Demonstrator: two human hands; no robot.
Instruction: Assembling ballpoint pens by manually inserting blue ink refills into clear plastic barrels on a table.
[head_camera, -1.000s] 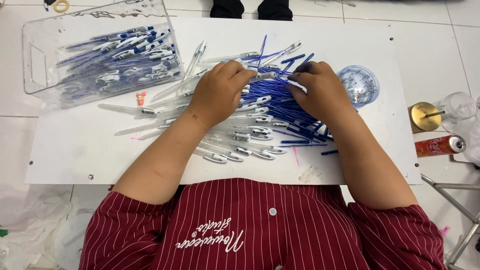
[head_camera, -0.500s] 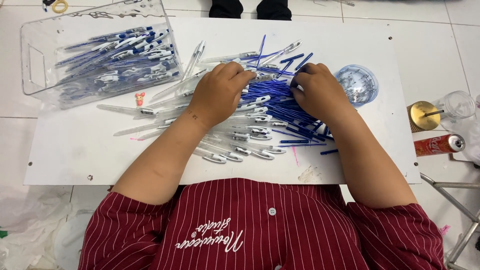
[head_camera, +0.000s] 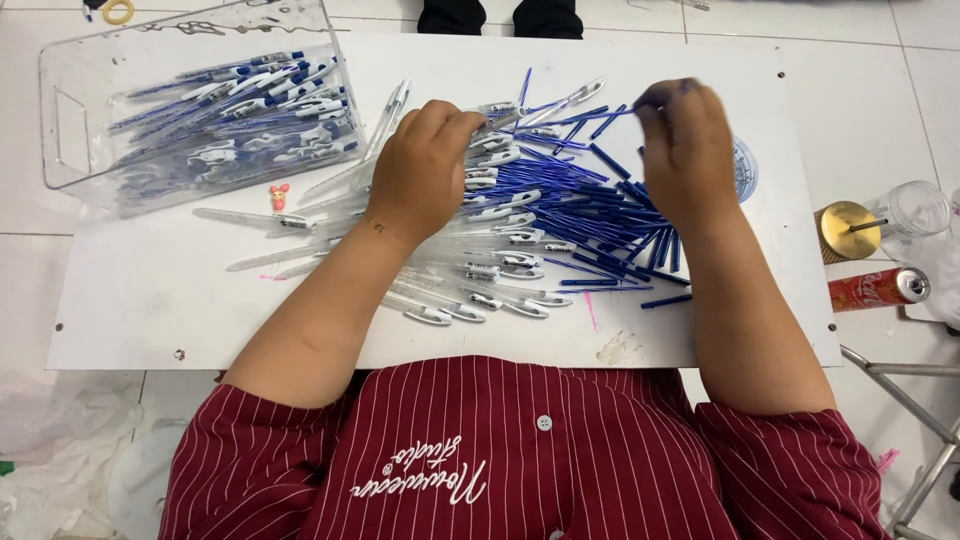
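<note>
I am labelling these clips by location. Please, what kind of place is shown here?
Probably a small hand-assembly workspace for pens, set up informally on a tiled floor. A low white board carries heaps of clear pen barrels and blue refills, and a clear plastic bin holds finished pens.

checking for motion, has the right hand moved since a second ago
Yes. The right hand has lifted off the blue refills and shifted toward the far edge of the white board.

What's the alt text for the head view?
Seen from above, a person's left hand and right hand work over clear pen barrels and blue refills heaped on a white board. A clear bin at upper left holds assembled pens.
</note>
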